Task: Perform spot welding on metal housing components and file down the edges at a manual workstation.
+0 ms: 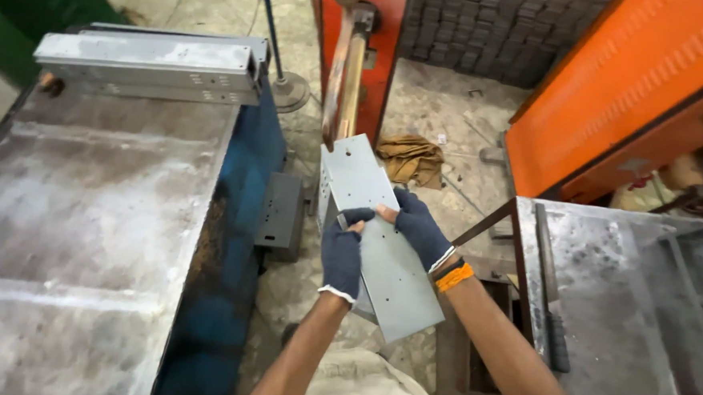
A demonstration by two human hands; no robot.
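Grey sheet-metal bracket (381,247) sits clamped in both gloved grips, left hand (342,253) and right hand (420,227), best kept steady under the welder's copper arm (343,85).

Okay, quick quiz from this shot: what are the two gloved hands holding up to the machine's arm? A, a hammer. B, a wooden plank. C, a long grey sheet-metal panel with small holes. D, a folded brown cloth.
C: the left hand and right hand, both in dark blue gloves, grip a grey sheet-metal panel dotted with small holes, its top end at the machine's arm.
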